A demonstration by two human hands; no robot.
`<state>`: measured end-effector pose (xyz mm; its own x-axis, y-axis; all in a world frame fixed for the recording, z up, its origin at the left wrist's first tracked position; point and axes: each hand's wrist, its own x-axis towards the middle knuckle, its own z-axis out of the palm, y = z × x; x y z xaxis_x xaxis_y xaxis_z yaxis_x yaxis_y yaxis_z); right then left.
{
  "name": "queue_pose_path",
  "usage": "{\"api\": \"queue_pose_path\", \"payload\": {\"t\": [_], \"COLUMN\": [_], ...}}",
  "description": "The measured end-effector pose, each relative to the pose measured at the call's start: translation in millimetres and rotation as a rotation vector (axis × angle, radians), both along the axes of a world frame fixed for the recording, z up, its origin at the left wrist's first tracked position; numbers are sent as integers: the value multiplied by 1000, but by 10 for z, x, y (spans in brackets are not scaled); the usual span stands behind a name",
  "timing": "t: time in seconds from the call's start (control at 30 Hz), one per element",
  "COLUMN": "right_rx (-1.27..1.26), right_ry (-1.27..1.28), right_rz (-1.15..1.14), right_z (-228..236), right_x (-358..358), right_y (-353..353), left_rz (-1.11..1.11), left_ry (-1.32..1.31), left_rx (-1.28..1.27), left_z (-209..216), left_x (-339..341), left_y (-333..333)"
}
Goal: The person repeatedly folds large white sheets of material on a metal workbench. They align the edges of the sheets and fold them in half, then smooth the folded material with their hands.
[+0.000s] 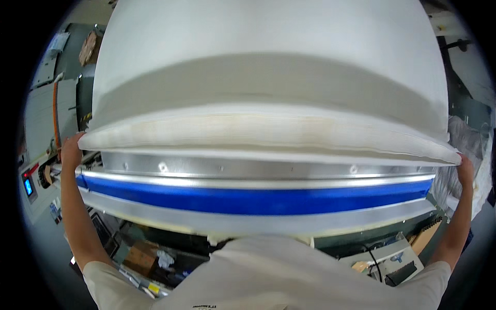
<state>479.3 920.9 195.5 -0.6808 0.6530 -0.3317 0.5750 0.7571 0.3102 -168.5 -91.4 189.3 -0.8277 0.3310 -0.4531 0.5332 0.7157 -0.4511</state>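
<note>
- On the far side of the blue band (253,201), see the white layered stack (268,126), stretched from left to right with its many-layered edge turned near.
- At the left end, gripping the corner of the stack with the left hand (71,149): fingers drawn in close on the material, partly hidden.
- At the right end, likewise gripping the opposite corner with the right hand (466,168); cannot tell exactly how the hidden fingertips sit.
- Just below the stack's near edge, see the bare metal strip (222,168); cannot tell whether touching it or raised clear of it.
- Beyond, on the far side, see the broad white surface (268,26) under a curved shadow.
- Judging from both grips, seems to be at the step of handling or squaring the near edge.
- Next, probably calls for moving both corners together, evenly tensioned, without letting layers slip or sag mid-span.
</note>
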Motion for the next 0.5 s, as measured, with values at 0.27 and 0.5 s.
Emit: {"api": "queue_pose_path", "payload": {"t": [0.27,0.5], "right_rx": [-75,-124], "right_ry": [-408,-648], "right_rz": [155,207], "right_z": [-127,-546], "right_x": [796,1139], "right_y": [-675,-1143], "left_rz": [40,2], "left_ry": [-347,-554], "left_rx": [-357,-562], "left_z": [-235,-774], "left_x": [1009,1624], "left_y": [-493,-760]}}
